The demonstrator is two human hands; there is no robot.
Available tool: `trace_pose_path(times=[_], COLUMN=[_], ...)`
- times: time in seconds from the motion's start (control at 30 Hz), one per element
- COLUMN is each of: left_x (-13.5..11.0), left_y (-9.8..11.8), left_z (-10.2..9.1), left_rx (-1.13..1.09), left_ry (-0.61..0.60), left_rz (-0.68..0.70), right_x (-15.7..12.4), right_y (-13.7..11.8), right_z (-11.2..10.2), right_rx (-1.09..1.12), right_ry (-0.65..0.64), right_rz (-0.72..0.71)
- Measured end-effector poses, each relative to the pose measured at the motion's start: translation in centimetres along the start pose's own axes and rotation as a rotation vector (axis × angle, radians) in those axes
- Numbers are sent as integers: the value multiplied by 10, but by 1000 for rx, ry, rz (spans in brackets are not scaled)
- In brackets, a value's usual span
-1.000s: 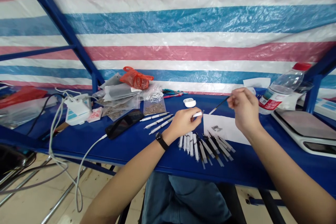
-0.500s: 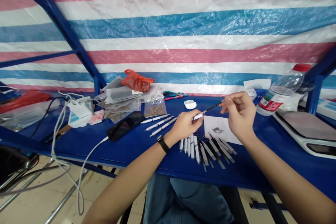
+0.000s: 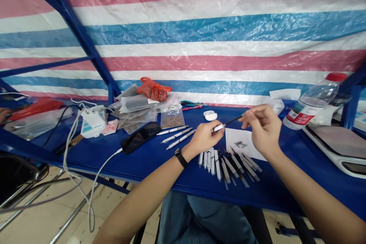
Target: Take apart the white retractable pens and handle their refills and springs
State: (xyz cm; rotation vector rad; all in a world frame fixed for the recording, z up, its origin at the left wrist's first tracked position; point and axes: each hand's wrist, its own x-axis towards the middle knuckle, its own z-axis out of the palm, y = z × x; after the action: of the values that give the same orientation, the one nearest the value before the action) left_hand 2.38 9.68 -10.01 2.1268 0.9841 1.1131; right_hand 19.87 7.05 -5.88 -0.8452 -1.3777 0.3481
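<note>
My left hand [image 3: 205, 136] is closed around a white pen barrel [image 3: 218, 128], its end showing past the fingers. A thin dark pen refill [image 3: 235, 119] lines up with that barrel; its far end is pinched in my right hand [image 3: 263, 129]. How deep the refill sits in the barrel I cannot tell. Below my hands lie several white pen barrels [image 3: 217, 166] and several dark-tipped pen parts [image 3: 247, 166] in a fan. Small grey pieces [image 3: 240, 144] rest on a white paper [image 3: 231, 137]. Left of my hand are three white pens [image 3: 178, 134].
A black phone [image 3: 140, 138] on a white cable, bags of brown bits [image 3: 172, 119], a red plastic bag [image 3: 154, 89] and a small white case [image 3: 210, 115] are on the blue table. At right stand a bottle [image 3: 313, 103] and a scale [image 3: 337, 145]. Another person's hand [image 3: 3, 115] shows far left.
The view has shifted slightly, so everything sits a little further right and lower. Both hands keep their grip on the barrel and refill. Another person's hand has come into view at far left.
</note>
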Motion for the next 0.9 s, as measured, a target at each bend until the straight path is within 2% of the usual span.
trace_pose_path(times=[0.13, 0.2, 0.4, 0.57, 0.7, 0.8, 0.9], left_x=[1, 2, 4, 4, 4, 3, 3], left_y=[1, 2, 2, 0, 3, 6, 9], left_z=[-1, -2, -1, 0, -3, -4, -3], left_rx=[-15, -38, -129, -170, -136, -115, -83], left_ry=[13, 32, 84, 104, 69, 43, 16], left_rz=[-9, -23, -74, -63, -54, -58, -77], right_x=[3, 6, 11, 1, -3, -3, 0], right_y=[1, 2, 13, 24, 25, 23, 21], right_z=[2, 1, -2, 6, 9, 9, 7], right_rx=[-75, -68, -6, -73, -16, 8, 70], right_ry=[-324, -413, -443, -470, -462, -403, -282], right_rz=[167, 244, 373, 345, 298, 274, 313])
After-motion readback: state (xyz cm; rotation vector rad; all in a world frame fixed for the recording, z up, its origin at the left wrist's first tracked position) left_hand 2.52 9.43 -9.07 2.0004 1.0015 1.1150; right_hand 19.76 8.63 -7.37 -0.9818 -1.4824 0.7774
